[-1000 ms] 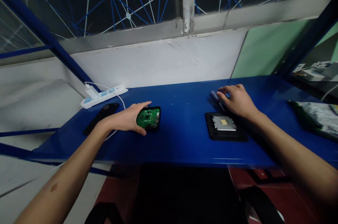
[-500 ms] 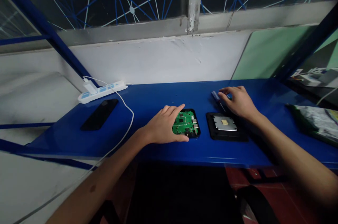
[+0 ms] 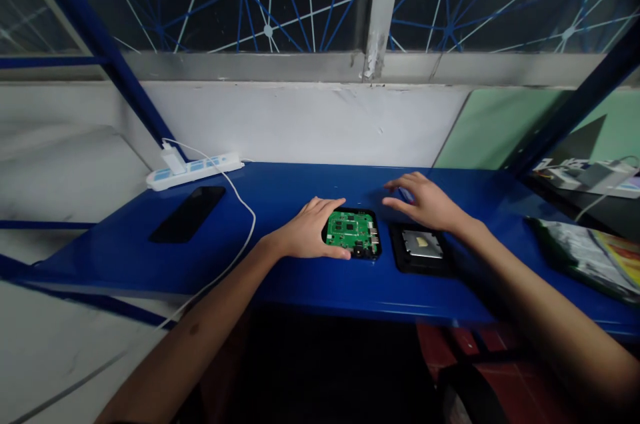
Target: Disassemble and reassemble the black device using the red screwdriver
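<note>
A green circuit board [image 3: 354, 227] lies in a shallow black case [image 3: 377, 252] on the blue table. My left hand [image 3: 311, 229] grips the case from its left side, thumb along the near edge and fingers at the far edge. To the right sits a black cover [image 3: 406, 264] with a silver metal plate [image 3: 415, 247] and a small yellowish pad [image 3: 423, 242]. My right hand [image 3: 425, 203] hovers beyond that cover, thumb and fingers apart, nothing between them. Partly hidden behind it is the screwdriver [image 3: 405, 195], of which only a bit of handle shows.
At the left lie a black phone [image 3: 187, 214] and a white power strip [image 3: 197, 172] with a charger, whose white cable [image 3: 250, 211] runs over the table's front edge. A silvery bag [image 3: 580, 244] rests at the right. Tiny bits lie near the middle of the table [image 3: 300, 181].
My left hand has slid the case with the circuit board rightward, close to the black cover. My right hand has shifted left from beside the screwdriver, its fingers spreading. The camera view has tilted slightly.
</note>
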{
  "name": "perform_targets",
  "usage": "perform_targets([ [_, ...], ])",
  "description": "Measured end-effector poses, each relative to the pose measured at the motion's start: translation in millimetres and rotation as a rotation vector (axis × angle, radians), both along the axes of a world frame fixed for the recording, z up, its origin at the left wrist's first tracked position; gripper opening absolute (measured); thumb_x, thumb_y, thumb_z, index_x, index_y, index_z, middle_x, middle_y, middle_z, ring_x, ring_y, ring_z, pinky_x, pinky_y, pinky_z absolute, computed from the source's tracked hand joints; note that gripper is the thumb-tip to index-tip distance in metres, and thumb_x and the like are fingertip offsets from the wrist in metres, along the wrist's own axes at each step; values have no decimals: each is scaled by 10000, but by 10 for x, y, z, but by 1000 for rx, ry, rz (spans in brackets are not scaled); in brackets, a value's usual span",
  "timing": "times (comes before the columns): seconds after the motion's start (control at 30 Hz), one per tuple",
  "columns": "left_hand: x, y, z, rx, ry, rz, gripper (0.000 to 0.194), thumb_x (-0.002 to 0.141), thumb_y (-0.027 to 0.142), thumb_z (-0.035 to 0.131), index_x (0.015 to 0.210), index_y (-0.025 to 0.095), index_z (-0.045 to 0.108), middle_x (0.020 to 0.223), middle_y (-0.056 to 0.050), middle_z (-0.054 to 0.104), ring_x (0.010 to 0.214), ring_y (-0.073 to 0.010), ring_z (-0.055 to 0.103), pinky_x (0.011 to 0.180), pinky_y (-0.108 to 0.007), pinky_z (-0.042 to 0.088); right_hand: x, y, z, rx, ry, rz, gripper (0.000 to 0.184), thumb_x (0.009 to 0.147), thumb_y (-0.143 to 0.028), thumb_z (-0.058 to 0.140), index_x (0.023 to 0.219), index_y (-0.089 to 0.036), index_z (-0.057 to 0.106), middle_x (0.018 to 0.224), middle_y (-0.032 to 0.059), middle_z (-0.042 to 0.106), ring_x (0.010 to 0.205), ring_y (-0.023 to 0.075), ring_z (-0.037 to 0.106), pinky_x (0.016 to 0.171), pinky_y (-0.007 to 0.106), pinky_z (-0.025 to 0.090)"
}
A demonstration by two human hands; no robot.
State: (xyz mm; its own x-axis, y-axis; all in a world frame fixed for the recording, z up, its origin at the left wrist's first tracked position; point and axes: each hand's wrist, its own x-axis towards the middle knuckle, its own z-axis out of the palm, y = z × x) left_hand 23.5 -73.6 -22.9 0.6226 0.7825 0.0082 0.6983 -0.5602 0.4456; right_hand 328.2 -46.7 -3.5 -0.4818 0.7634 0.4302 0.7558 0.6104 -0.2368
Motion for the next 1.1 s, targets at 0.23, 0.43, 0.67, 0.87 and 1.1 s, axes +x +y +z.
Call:
perform_targets([
  [0.23, -29, 21, -20, 77, -17, -41, 1175, 636, 817, 690, 1558, 216, 278, 1546, -160, 375, 1440, -416, 268, 1171, -603, 258, -311, -200, -19, -177, -81, 178, 529, 801, -680, 652, 1097, -246, 709, 1216, 111, 708, 1193, 334, 613, 1010, 543, 476],
  [0.43, -16, 23, -46, 76, -71, -18, 1179, 615, 781, 724, 1542, 188, 302, 1492, -169, 411, 1382, -387, 340, 1141, -571, 325, -199, -330, -136, -278, -107, 198, 709, 622, -722, 772, 1131, -231, 724, 1483, 159, 538, 1407, 377, 455, 1122, 578, 404],
  [0.67, 4, 53, -108, 38, -88, -5, 1214, 588, 773, 731, 1543, 163, 296, 1480, -180, 386, 1381, -416, 299, 1141, -599, 309, -224, -322, -137, -372, -40, 204, 607, 634, -655, 808, 1059, -233, 707, 1471, 144, 532, 1366, 353, 498, 1115, 541, 423],
  [0.87, 12, 85, -163, 26, -102, -14, 1233, 563, 744, 757, 1547, 160, 296, 1462, -180, 375, 1381, -438, 275, 1145, -609, 293, -225, -330, -143, -419, 37, 246, 557, 650, -610, 821, 1017, -231, 642, 1480, 127, 467, 1394, 342, 458, 1150, 533, 385],
  [1.1, 7, 96, -166, 40, -124, -18, 1206, 561, 751, 764, 1530, 204, 301, 1426, -165, 392, 1341, -442, 313, 1113, -650, 304, -245, -367, -150, -427, 85, 239, 561, 657, -555, 837, 1024, -238, 556, 1523, 137, 446, 1406, 337, 451, 1136, 545, 394],
])
